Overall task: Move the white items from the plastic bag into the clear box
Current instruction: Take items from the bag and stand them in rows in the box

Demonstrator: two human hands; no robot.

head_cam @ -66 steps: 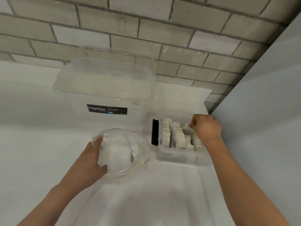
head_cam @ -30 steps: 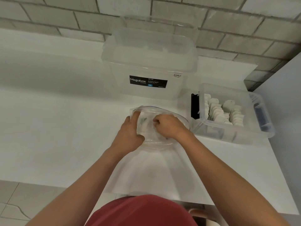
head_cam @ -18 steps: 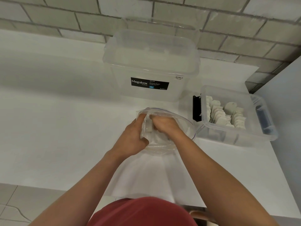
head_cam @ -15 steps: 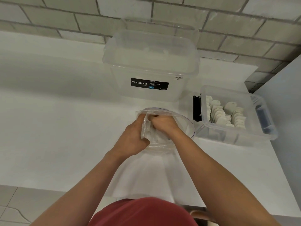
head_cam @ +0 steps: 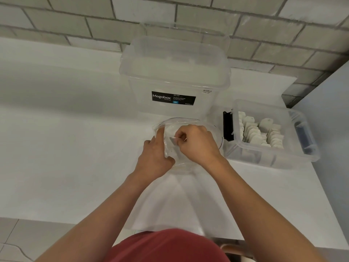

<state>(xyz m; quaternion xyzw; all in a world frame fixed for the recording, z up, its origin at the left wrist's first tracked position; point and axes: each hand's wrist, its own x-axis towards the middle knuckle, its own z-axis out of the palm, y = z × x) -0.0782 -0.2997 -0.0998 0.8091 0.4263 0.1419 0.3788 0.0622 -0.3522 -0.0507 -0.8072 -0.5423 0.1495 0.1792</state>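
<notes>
A clear plastic bag (head_cam: 171, 127) lies open in a glass bowl (head_cam: 219, 137) at the middle of the white counter. My left hand (head_cam: 154, 157) grips the bag's left edge, index finger raised along it. Inside the bag's mouth my right hand (head_cam: 196, 142) is closed, pinching something small and pale that I cannot make out. To the right stands the small clear box (head_cam: 272, 157), holding several white items (head_cam: 258, 133) in upright rows.
A large clear lidded Megabox tub (head_cam: 175, 76) stands behind the bowl against the brick wall. A grey wall (head_cam: 336, 114) borders the counter on the right. The counter's front edge (head_cam: 56, 217) runs just before my red shirt.
My right hand left the clear box and went into the bag. In the last half second it has lifted slightly while my left index finger straightened along the bag's edge.
</notes>
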